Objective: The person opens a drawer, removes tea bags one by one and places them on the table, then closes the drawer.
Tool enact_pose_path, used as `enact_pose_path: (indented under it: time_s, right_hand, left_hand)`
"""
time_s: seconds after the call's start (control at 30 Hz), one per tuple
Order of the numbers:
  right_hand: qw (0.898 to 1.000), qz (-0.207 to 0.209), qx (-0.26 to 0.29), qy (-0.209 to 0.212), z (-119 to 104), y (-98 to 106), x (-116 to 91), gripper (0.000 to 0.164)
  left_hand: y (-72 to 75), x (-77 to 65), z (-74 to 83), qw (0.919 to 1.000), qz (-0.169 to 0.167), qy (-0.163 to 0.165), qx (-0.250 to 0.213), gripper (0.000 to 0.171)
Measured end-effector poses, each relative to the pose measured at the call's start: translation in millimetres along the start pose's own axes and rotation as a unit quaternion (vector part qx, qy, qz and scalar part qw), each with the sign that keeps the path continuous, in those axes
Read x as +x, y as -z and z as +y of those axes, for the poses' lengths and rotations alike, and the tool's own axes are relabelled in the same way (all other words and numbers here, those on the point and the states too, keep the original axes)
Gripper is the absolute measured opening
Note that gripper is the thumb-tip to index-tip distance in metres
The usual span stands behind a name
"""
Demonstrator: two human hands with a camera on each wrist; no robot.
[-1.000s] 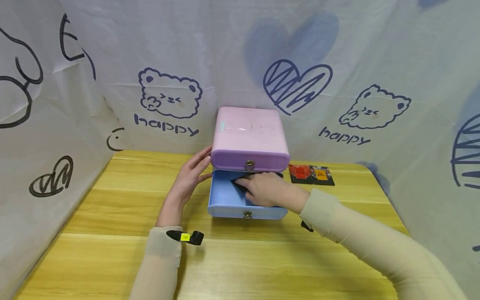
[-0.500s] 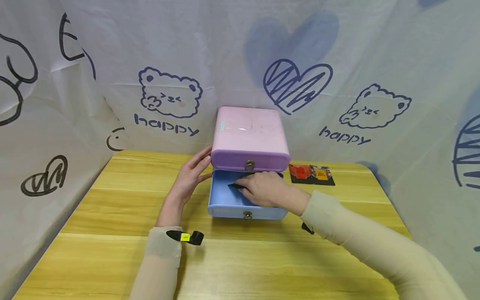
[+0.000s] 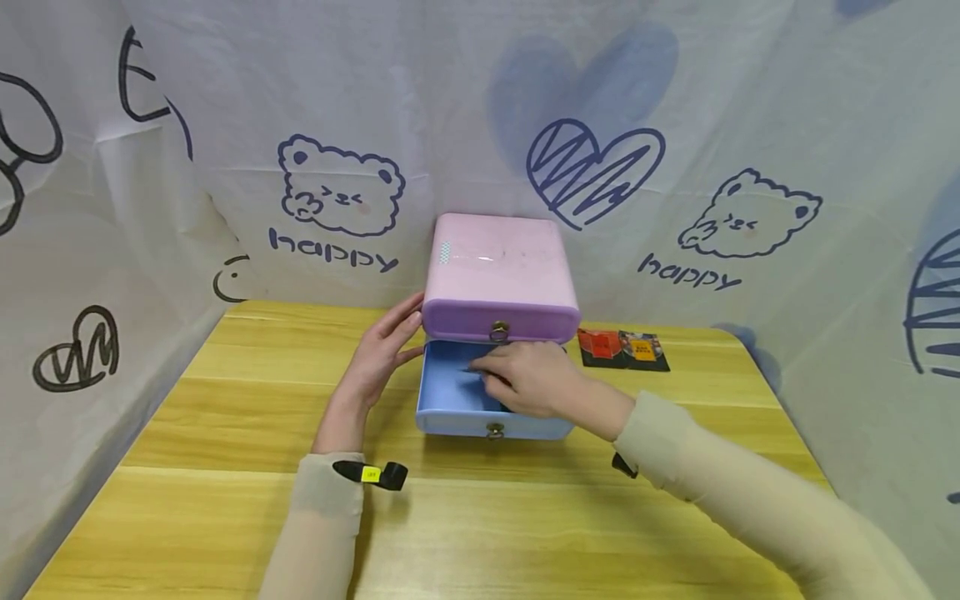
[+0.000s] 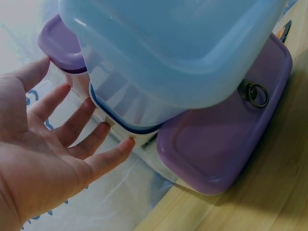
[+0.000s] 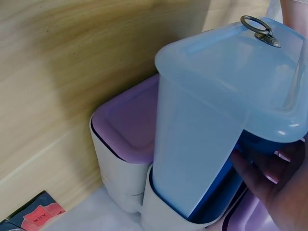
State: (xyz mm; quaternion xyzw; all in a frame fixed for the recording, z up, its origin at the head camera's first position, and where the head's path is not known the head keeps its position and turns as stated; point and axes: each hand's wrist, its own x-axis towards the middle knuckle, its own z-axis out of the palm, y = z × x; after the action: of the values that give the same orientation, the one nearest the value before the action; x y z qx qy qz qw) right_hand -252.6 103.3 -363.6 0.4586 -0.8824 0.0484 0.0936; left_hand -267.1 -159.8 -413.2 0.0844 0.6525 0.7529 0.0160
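I see the right hand (image 3: 532,379) over the pulled-out blue drawer (image 3: 453,423), thumb and fingers bent in, pinching a thin flat item (image 3: 472,370); only its edge shows, inside the drawer toward ten o'clock. Left hand (image 3: 375,358) fingers spread, fingertips touching the pink-topped drawer cabinet (image 3: 498,258) at its eight o'clock. Blue drawer juts toward six o'clock, below the purple drawer front (image 3: 457,321). Red-labelled packet (image 3: 600,348) and orange-labelled packet (image 3: 642,350) lie on the wooden table (image 3: 465,533), four o'clock of the cabinet.
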Motion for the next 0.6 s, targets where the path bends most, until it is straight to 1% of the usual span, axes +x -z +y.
enact_pose_path:
  time_s: [0.17, 0.4, 0.6]
  right_hand:
    - [0.999, 0.045, -0.006, 0.015, 2.8, 2.6, -6.1, 0.028]
    - [0.997, 0.072, -0.007, -0.009, 4.0, 13.0, -13.7, 0.025]
    - [0.995, 0.103, 0.006, -0.007, 6.6, 17.7, -18.4, 0.023]
  left_hand:
    - [-0.3, 0.2, 0.0, 1.0, 0.001, 0.001, 0.003, 0.056]
    - [-0.2, 0.7, -0.8, 1.0, 0.0, 0.001, 0.004, 0.056]
    - [0.4, 1.2, -1.6, 1.0, 0.001, 0.002, 0.005, 0.056]
